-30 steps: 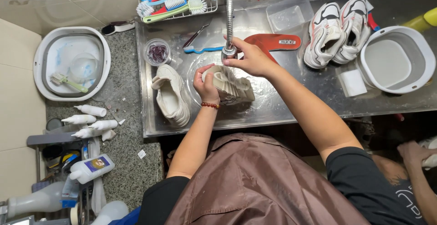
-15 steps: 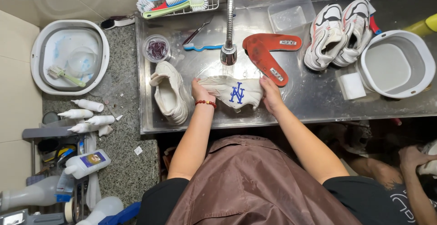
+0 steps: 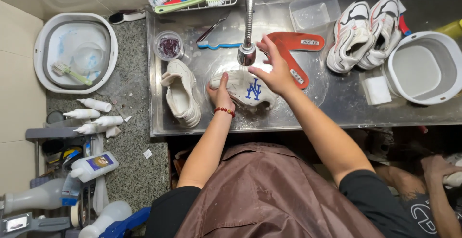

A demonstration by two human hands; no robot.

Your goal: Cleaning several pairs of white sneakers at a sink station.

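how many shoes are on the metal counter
4: one under the tap in the left hand, a cream one left of it, two sneakers at right.

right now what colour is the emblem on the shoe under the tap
Blue, on the white shoe the left hand holds; head view.

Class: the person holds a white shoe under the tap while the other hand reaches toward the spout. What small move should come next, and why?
Probably bring the right hand back down onto the white shoe. The left hand alone grips the shoe's heel end, water from the tap falls on it, and the right hand hovers open beside the spout, touching nothing. A second grip would steady the shoe for rinsing.
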